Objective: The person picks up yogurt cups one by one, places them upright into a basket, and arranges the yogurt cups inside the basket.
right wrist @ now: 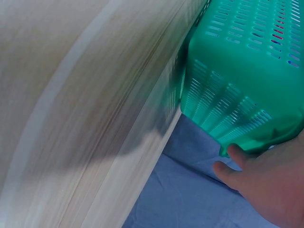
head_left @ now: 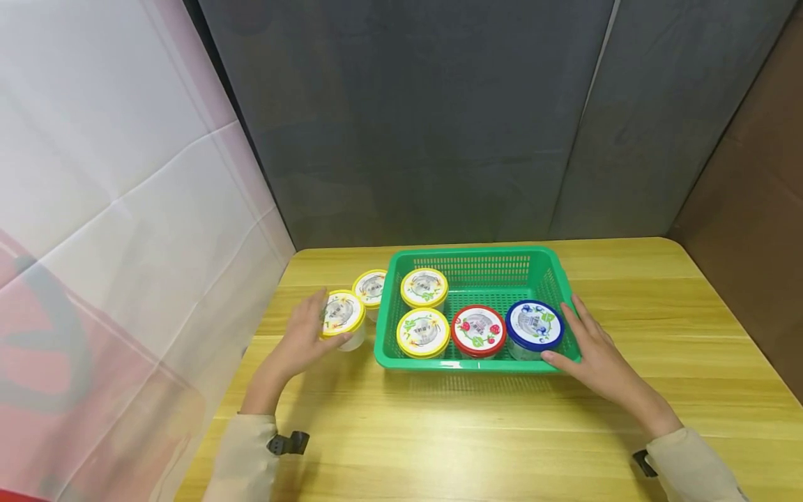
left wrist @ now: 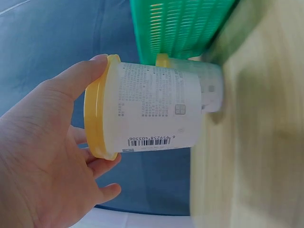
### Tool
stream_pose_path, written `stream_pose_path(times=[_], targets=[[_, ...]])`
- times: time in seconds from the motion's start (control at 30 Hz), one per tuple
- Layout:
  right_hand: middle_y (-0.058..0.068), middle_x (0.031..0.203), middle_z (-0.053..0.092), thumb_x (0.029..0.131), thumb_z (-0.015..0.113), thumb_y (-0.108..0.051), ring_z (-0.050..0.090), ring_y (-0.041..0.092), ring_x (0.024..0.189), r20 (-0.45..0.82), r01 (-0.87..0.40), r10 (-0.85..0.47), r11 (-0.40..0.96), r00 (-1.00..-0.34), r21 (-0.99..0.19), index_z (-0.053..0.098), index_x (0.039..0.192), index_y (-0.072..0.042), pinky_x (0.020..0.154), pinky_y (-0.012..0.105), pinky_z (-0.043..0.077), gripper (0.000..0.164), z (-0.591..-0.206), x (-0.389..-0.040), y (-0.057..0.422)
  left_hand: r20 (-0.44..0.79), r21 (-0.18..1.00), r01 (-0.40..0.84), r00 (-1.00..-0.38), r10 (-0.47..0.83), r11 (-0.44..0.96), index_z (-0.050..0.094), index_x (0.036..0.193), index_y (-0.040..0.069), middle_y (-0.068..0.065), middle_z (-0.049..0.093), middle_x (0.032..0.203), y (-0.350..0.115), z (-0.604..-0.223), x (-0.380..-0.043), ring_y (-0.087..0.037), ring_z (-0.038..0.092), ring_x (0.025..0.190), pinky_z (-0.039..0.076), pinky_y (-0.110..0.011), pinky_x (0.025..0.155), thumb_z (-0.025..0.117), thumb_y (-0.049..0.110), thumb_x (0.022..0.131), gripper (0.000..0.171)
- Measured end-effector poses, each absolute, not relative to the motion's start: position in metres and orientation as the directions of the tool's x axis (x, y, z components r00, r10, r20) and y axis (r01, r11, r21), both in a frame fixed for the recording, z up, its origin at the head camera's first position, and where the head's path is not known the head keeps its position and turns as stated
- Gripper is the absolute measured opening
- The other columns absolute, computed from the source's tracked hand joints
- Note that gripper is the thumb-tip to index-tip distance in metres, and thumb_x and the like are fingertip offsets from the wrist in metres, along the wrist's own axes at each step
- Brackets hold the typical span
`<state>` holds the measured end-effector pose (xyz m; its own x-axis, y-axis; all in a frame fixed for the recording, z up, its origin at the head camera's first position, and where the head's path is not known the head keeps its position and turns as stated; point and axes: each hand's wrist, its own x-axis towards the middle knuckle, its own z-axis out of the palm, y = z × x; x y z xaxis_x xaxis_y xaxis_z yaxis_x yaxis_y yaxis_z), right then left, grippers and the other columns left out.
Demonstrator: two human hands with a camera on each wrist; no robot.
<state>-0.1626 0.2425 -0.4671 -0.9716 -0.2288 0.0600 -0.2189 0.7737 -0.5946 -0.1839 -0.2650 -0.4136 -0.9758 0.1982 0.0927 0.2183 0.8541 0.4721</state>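
Note:
My left hand grips a yellow-lidded plastic tub by its lid, thumb on one side and fingers on the other. In the left wrist view, printed text and a barcode show on the side of this tub. Just behind it, another yellow-lidded tub stands beside the green basket. Inside the basket are two yellow-lidded tubs, a red-lidded tub and a blue-lidded tub. Fairly straight fingers of my right hand touch the basket's right rim, its thumb near the front corner.
A wooden table carries everything. Dark grey panels rise behind its far edge. On the left hangs a pale printed sheet, and a brown panel stands on the right.

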Motion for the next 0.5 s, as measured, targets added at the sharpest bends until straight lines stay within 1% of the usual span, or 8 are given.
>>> stream_pose_path(times=[0.1, 0.3, 0.5], targets=[[0.007, 0.168, -0.014, 0.089, 0.065, -0.055, 0.014, 0.062, 0.144, 0.058, -0.216, -0.227, 0.775, -0.972, -0.594, 0.005, 0.161, -0.014, 0.096, 0.087, 0.019, 0.103, -0.468, -0.163, 0.243, 0.113, 0.458, 0.234, -0.972, 0.205, 0.858, 0.015, 0.156, -0.001, -0.03, 0.028, 0.155, -0.264, -0.406, -0.188, -0.05, 0.025, 0.142, 0.023, -0.069, 0.113, 0.074, 0.039, 0.086, 0.1], [0.007, 0.168, -0.014, 0.089, 0.065, -0.055, 0.013, 0.062, 0.144, 0.055, -0.215, -0.227, 0.774, -0.972, -0.596, 0.004, 0.161, -0.015, 0.095, 0.087, 0.019, 0.102, -0.468, -0.162, 0.243, 0.138, 0.437, 0.266, -0.964, 0.228, 0.859, 0.015, 0.156, -0.002, -0.03, 0.027, 0.156, -0.261, -0.391, -0.198, -0.05, 0.021, 0.145, 0.017, -0.068, 0.116, 0.074, 0.037, 0.087, 0.1], [0.006, 0.168, -0.014, 0.09, 0.065, -0.056, 0.013, 0.062, 0.145, 0.055, -0.213, -0.226, 0.773, -0.973, -0.598, 0.004, 0.161, -0.015, 0.096, 0.086, 0.02, 0.102, -0.468, -0.162, 0.243, 0.162, 0.428, 0.289, -0.957, 0.241, 0.856, 0.015, 0.156, -0.001, -0.029, 0.029, 0.155, -0.256, -0.376, -0.207, -0.047, 0.025, 0.141, 0.022, -0.066, 0.115, 0.075, 0.037, 0.086, 0.1]])
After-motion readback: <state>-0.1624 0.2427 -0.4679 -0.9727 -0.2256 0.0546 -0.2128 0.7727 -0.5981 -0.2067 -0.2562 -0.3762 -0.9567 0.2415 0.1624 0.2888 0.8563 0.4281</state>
